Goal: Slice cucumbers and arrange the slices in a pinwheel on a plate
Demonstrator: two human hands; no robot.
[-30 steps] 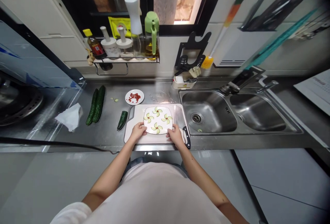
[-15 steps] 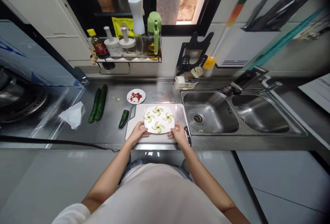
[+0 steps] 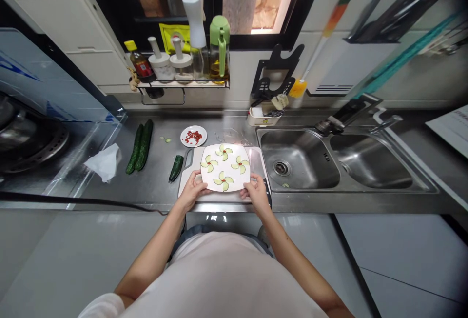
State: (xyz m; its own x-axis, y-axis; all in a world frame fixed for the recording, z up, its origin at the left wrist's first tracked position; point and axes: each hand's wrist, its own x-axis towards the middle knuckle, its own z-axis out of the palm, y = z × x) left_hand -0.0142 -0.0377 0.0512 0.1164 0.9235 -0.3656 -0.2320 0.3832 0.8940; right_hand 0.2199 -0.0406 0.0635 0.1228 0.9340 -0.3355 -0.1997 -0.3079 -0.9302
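Between my two hands is a white, rounded-square plate (image 3: 225,165). Several pinwheels of cucumber slices (image 3: 223,181) with small red centres lie on it. My left hand (image 3: 192,191) grips the plate's near left corner, and my right hand (image 3: 256,193) grips the near right corner, fingers curled under the rim. Below the plate is a white cutting board (image 3: 190,174), partly hidden by it. A knife (image 3: 260,162) lies along the board's right side, its handle mostly behind my right hand. Left of the board sits a cut cucumber piece (image 3: 176,168).
A small white dish (image 3: 193,136) of red bits sits behind the board. Two whole cucumbers (image 3: 140,146) and a crumpled white tissue (image 3: 105,162) lie left. A double sink (image 3: 300,159) is at right. Bottles and jars stand on a wall rack (image 3: 183,84).
The plate looks larger and closer to the camera, raised a little higher above the board by both hands. It now covers more of the knife and board.
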